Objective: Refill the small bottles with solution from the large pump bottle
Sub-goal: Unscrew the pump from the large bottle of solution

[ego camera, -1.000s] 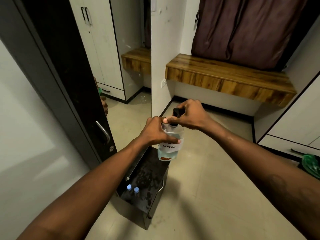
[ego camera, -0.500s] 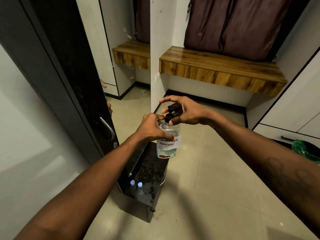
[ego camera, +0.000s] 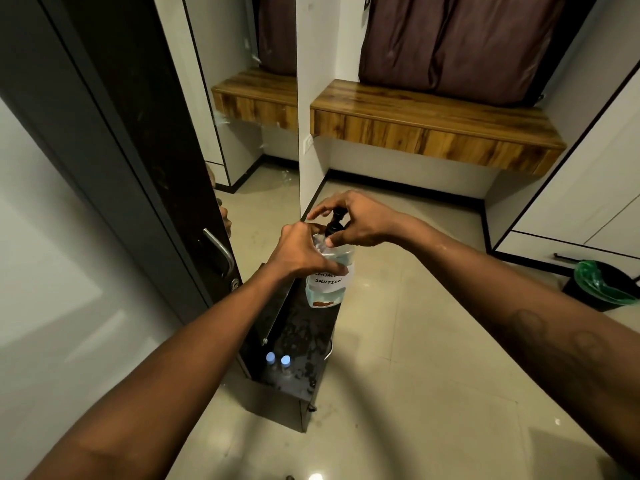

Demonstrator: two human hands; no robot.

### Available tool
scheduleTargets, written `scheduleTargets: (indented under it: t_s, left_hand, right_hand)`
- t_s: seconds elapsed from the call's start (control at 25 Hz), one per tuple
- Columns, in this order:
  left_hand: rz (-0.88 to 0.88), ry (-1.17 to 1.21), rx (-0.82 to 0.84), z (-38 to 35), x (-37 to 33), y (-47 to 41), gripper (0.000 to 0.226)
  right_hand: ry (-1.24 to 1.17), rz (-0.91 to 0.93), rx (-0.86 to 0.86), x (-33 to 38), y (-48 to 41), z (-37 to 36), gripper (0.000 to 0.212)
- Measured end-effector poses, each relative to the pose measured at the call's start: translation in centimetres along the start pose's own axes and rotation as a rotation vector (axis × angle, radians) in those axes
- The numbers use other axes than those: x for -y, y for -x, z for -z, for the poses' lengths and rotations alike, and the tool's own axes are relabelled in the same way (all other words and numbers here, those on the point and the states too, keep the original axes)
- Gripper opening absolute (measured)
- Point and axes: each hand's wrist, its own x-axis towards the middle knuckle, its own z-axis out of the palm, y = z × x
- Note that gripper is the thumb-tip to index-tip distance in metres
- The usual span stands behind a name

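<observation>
I hold a clear large pump bottle with a white label reading "solution" in the air above a small black cabinet. My left hand wraps around its upper body. My right hand pinches the black pump head at the neck, index finger stretched out. Two small bottles with pale blue caps stand side by side on the black cabinet top, below and nearer to me than the large bottle.
A dark door with a metal handle stands just left of the cabinet. A wooden shelf runs along the far wall under a brown curtain. A black bin with a green liner sits at the right on the tiled floor.
My right hand has shifted from covering the pump head to pinching it with fingers spread; the black pump head now stands higher above the bottle's neck. My left hand keeps its hold.
</observation>
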Motion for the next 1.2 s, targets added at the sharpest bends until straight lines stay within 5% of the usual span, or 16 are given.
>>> scheduleTargets:
  t_s: [0.12, 0.32, 0.44, 0.52, 0.64, 0.88, 1.2]
  left_hand:
    - [0.013, 0.002, -0.015, 0.0, 0.0, 0.6, 0.048]
    - [0.062, -0.016, 0.017, 0.4, 1.5, 1.3, 0.050]
    - [0.067, 0.013, 0.000, 0.3, 2.0, 1.9, 0.047]
    - [0.081, -0.008, -0.016, -0.3, 2.1, 2.2, 0.049]
    - [0.129, -0.054, -0.018, -1.1, 3.0, 2.1, 0.064]
    - [0.270, -0.128, -0.080, -3.5, 4.7, 3.2, 0.077]
    - [0.409, -0.185, -0.167, -6.5, 6.1, 4.9, 0.089]
  right_hand:
    - [0.153, -0.113, -0.173, 0.8, -0.4, -1.0, 0.077]
    - [0.028, 0.015, 0.064, 1.5, -0.7, -1.6, 0.082]
    - [0.056, -0.043, 0.010, 1.2, -1.3, -2.5, 0.094]
    - [0.205, -0.078, -0.060, 1.2, -1.7, -3.3, 0.084]
    - [0.168, 0.022, 0.070, 1.0, -1.7, -3.6, 0.050]
    - [0.254, 0.271, 0.147, -0.1, -1.7, -2.6, 0.058]
    - [0.376, 0.195, 0.179, -2.1, -1.1, -1.3, 0.028]
